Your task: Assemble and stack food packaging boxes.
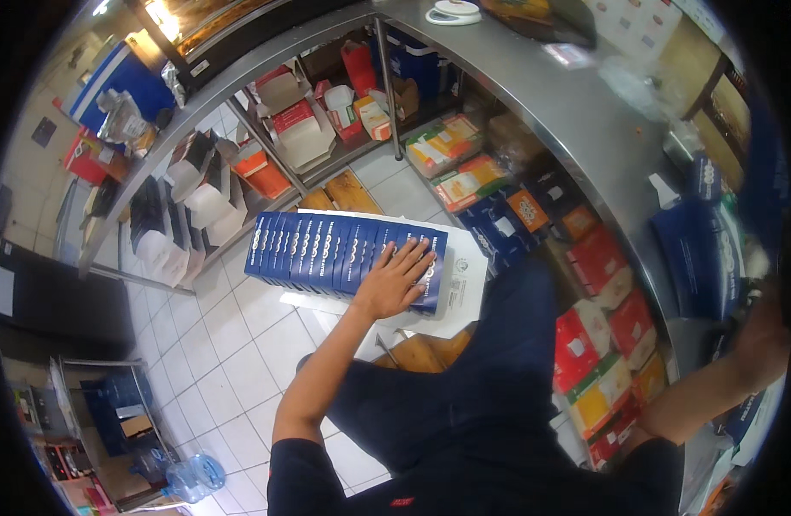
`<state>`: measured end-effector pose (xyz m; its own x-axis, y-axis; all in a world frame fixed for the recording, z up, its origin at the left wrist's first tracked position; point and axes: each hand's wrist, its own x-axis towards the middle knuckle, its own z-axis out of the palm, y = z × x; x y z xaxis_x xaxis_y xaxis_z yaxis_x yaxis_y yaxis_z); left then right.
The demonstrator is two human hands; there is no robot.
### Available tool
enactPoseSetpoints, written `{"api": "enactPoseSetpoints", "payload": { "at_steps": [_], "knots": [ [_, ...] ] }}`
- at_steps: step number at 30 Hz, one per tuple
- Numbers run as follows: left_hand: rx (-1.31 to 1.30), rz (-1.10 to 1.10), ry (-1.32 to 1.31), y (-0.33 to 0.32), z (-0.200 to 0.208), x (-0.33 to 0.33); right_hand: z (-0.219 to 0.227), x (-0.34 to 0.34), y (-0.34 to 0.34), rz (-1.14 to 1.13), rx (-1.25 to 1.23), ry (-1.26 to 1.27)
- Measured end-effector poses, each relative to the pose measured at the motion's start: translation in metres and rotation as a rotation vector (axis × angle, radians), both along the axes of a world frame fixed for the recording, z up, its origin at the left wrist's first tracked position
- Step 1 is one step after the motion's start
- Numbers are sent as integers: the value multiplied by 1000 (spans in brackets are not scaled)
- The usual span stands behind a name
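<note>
My left hand (400,279) lies palm down, fingers spread, on the right end of a row of overlapping blue printed cartons (322,254). The row rests on a white sheet (466,279) laid over a wooden stool (417,351) between my legs. At the far right, my right hand (761,340) reaches over the steel counter, beside blue printed packaging (695,254). Its fingers are dark and blurred at the picture's rim, so what they touch is hidden.
A curved steel counter (533,77) runs along the far and right sides. Beneath it sit folded red and white boxes (301,129), red and yellow cartons (589,344) and blue packs (499,228). Water jugs (193,477) stand on the tiled floor (232,370) at lower left.
</note>
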<state>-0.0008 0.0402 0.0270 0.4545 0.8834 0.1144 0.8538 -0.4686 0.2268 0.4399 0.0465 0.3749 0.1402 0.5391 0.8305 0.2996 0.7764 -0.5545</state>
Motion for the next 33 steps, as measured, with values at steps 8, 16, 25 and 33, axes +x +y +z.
{"api": "enactPoseSetpoints", "payload": {
  "at_steps": [8, 16, 25, 33],
  "knots": [
    [-153, 22, 186, 3, -12, -3, -194, -168, -13, 877, -1113, 157],
    [-52, 32, -79, 4, -13, -3, -384, -189, -6, 514, -1198, 233],
    [-68, 43, -82, 7, -8, -2, -451, -213, -30, 854, -1170, 343],
    [-51, 53, -44, 15, -1, 14, -463, -183, 76, 344, -731, -8]
  ]
}}
